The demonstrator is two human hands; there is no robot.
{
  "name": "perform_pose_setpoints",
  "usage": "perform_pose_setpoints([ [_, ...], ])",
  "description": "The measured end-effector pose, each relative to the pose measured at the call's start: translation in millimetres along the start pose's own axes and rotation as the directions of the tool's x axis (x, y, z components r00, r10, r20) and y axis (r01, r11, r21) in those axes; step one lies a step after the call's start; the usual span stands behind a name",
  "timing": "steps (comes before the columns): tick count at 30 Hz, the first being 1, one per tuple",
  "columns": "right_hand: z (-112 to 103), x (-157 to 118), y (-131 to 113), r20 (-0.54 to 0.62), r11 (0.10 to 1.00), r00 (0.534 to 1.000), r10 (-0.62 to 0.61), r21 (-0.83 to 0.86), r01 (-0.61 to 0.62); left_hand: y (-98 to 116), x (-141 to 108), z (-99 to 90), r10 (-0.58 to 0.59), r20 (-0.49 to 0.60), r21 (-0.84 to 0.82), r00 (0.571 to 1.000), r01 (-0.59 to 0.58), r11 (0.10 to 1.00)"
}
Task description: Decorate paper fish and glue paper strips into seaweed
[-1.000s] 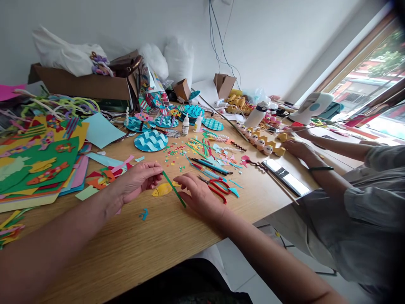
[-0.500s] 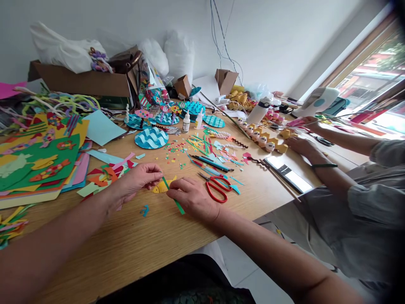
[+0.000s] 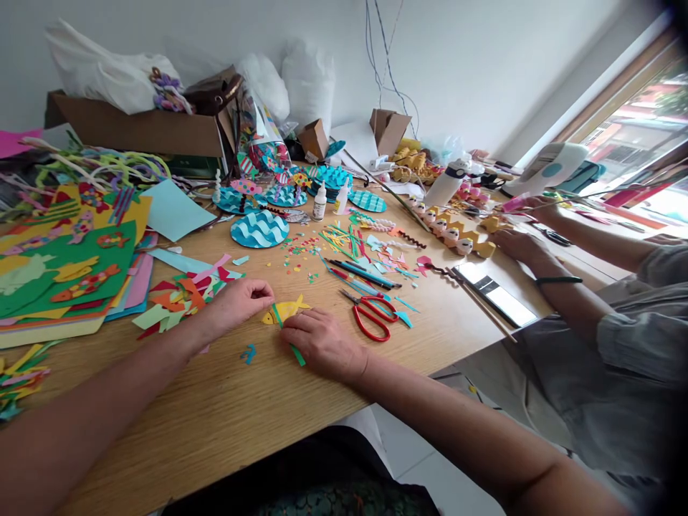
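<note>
A yellow paper fish (image 3: 287, 309) with an eye and drawn lines lies on the table between my hands. Across it runs a narrow green paper strip (image 3: 297, 354). My left hand (image 3: 243, 299) pinches the strip's upper end, thumb against forefinger. With curled fingers, my right hand (image 3: 325, 345) grips the strip lower down and presses it near the fish; its fingertips are partly hidden. Small blue cut paper pieces (image 3: 248, 353) lie below my left hand. Red-handled scissors (image 3: 373, 319) rest to the right of my right hand.
Paper scraps (image 3: 180, 297) and stacked coloured sheets (image 3: 107, 287) lie on the left. Behind are a blue wavy disc (image 3: 259, 229), glue bottles (image 3: 319, 202) and pens (image 3: 362, 274). To the right are a phone (image 3: 494, 295) and a co-worker's hands (image 3: 519, 244).
Both hands have come slightly lower with the green strip, which now lies closer over the fish. The view has shifted a little.
</note>
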State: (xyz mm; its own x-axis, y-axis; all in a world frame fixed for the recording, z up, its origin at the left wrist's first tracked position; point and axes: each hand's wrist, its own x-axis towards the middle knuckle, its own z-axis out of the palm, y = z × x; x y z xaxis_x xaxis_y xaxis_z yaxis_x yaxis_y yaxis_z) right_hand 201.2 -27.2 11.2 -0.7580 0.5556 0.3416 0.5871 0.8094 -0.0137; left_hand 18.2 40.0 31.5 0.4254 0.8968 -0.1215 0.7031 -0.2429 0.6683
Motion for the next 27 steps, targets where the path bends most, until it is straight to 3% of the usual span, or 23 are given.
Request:
perform_pose_setpoints([
  [10,1.5,2.3,-1.5,0.040,1.000,0.999,-0.001,0.019,0.000,1.1,0.5,1.6,-0.005,-0.008,0.117,1.000,0.006,0.993],
  [27,3.3,3.2,-3.0,0.049,1.000,0.999,0.000,0.010,-0.001,-1.2,0.8,3.7,0.015,-0.045,0.107,0.999,-0.010,0.994],
])
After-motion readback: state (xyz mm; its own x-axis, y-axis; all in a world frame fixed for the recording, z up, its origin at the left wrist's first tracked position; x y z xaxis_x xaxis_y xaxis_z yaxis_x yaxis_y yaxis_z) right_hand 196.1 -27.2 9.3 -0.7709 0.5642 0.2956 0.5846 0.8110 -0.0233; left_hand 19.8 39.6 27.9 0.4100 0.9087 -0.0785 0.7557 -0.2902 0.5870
